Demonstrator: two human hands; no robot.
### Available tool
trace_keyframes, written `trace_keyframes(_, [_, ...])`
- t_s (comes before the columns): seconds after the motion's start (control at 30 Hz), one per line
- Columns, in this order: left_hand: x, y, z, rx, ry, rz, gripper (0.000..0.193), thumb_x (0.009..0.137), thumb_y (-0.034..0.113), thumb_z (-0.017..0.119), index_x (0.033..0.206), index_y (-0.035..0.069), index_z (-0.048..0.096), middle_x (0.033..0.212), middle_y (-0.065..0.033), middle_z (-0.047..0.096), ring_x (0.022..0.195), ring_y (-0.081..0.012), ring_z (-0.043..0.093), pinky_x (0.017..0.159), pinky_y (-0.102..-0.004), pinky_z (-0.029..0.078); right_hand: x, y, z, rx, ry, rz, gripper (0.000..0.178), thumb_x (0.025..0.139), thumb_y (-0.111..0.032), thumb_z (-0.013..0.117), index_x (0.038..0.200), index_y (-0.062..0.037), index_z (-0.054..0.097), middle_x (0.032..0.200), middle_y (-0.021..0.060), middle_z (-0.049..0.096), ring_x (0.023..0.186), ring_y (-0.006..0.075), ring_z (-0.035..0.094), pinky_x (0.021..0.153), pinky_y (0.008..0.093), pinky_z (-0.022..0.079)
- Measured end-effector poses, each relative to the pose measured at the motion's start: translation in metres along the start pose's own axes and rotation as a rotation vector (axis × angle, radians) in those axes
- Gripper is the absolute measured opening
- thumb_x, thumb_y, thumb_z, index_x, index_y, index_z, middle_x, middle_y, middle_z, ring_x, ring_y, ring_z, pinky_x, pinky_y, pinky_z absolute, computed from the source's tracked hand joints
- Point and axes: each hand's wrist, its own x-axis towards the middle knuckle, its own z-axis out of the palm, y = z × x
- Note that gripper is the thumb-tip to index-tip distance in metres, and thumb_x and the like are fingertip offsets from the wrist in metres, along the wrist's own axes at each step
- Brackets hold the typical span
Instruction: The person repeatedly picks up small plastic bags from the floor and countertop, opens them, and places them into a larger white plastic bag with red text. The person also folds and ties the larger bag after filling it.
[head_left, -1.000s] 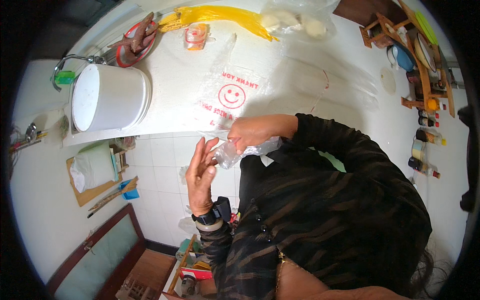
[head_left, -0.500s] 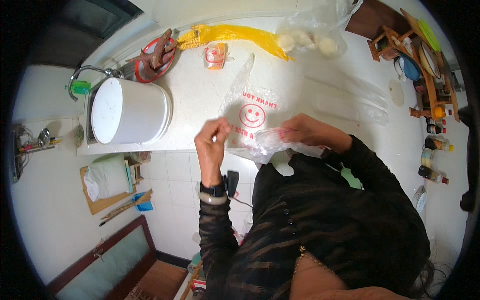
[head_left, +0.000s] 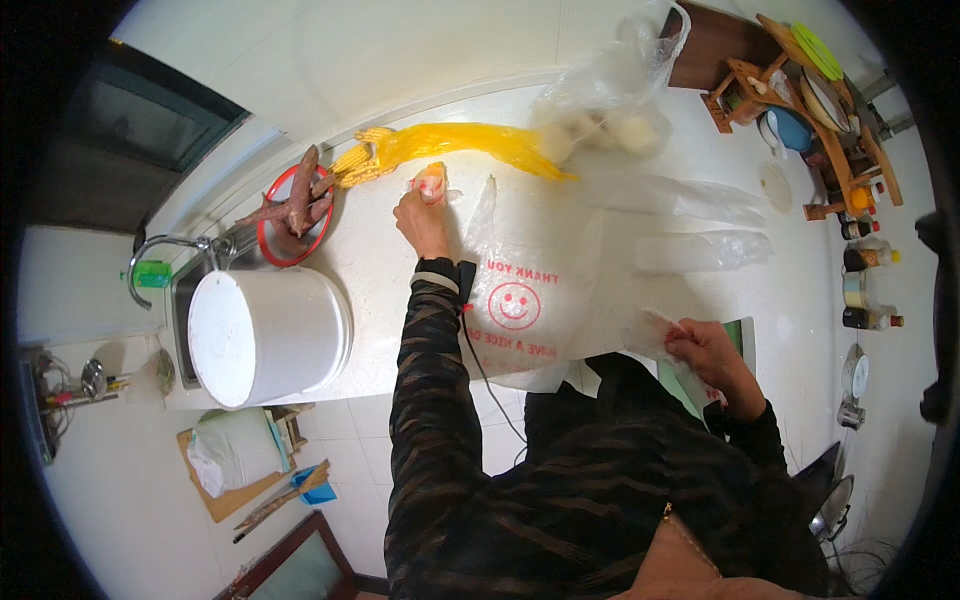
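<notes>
My left hand [head_left: 424, 224] reaches out over the counter, its fingers closed on a small see-through plastic bag with something orange and red inside [head_left: 430, 184]. At the counter's front edge on the right, my right hand [head_left: 712, 358] grips a crumpled see-through plastic bag [head_left: 655, 332]. Between the hands lies a flattened see-through bag with a red smiling face and red print [head_left: 514, 306]; its near end hangs over the edge. Just beyond my left hand is a yellow plastic bag [head_left: 470, 147], with corn cobs [head_left: 358, 164] showing at its left end.
A large white bucket [head_left: 255, 335] stands beside the sink [head_left: 185, 345] on the left. Behind it, a red-rimmed basin [head_left: 322, 238] holds long reddish-brown roots [head_left: 300, 195]. A see-through bag of pale round things [head_left: 600, 130] is at the back. Bottles [head_left: 868, 260] and a wooden rack [head_left: 835, 120] line the right.
My left hand has let go of the printed bag and moved forward onto the small orange-filled bag. My right hand has moved right with a crumpled bag. The whole view has shifted.
</notes>
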Motion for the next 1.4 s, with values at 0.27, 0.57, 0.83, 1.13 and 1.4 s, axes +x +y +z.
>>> trace_keyframes(0.27, [-0.003, 0.008, 0.016, 0.053, 0.101, -0.084, 0.03, 0.082, 0.006, 0.076, 0.111, -0.001, 0.073, 0.112, -0.0207, 0.072, 0.107, -0.0416, 0.063, 0.092, -0.0465, 0.052, 0.01, 0.002, 0.001, -0.047, -0.016, -0.097, 0.013, 0.094, -0.012, 0.069, 0.097, 0.0, 0.07, 0.078, 0.0057, 0.067, 0.073, 0.0127, 0.059, 0.071, 0.0303, 0.05])
trace_keyframes(0.57, [-0.066, 0.011, -0.129, -1.12, -0.121, -0.245, 0.025, 0.087, 0.0, 0.073, 0.111, -0.004, 0.072, 0.102, -0.0061, 0.074, 0.089, -0.0129, 0.068, 0.084, -0.0275, 0.052, 0.066, -0.039, -0.003, 0.189, -0.132, -0.146, 0.013, 0.098, -0.016, 0.066, 0.091, -0.0045, 0.068, 0.077, -0.0045, 0.059, 0.068, 0.0061, 0.051, 0.062, 0.0239, 0.043])
trace_keyframes(0.83, [-0.23, 0.118, -0.237, -1.362, -0.344, -0.34, 0.064, 0.082, -0.014, 0.073, 0.142, -0.002, 0.054, 0.112, -0.0115, 0.075, 0.097, -0.0155, 0.071, 0.092, -0.0297, 0.057, 0.147, -0.092, 0.081, 0.112, -0.472, -0.614, 0.014, 0.098, -0.011, 0.061, 0.104, -0.0013, 0.069, 0.086, -0.0004, 0.064, 0.08, 0.0104, 0.058, 0.072, 0.0288, 0.05])
trace_keyframes(1.13, [-0.33, 0.143, -0.26, -1.163, 0.161, -0.583, 0.108, 0.083, -0.016, 0.072, 0.168, 0.002, 0.007, 0.154, -0.021, 0.046, 0.124, -0.0237, 0.062, 0.096, -0.0334, 0.056, 0.1, -0.077, 0.155, 0.063, -0.868, -0.929, 0.015, 0.092, 0.004, 0.056, 0.101, 0.0009, 0.067, 0.073, 0.0038, 0.057, 0.072, 0.0137, 0.055, 0.067, 0.0314, 0.048])
trace_keyframes(1.4, [-0.385, 0.15, -0.255, -1.221, 0.307, -0.803, 0.063, 0.083, -0.016, 0.071, 0.143, -0.007, 0.052, 0.127, -0.0148, 0.068, 0.111, -0.0219, 0.069, 0.093, -0.0323, 0.057, 0.076, -0.075, 0.134, -0.131, -1.188, -0.841, 0.015, 0.089, -0.008, 0.067, 0.097, 0.0038, 0.063, 0.082, 0.0102, 0.068, 0.077, 0.0166, 0.062, 0.071, 0.0341, 0.051])
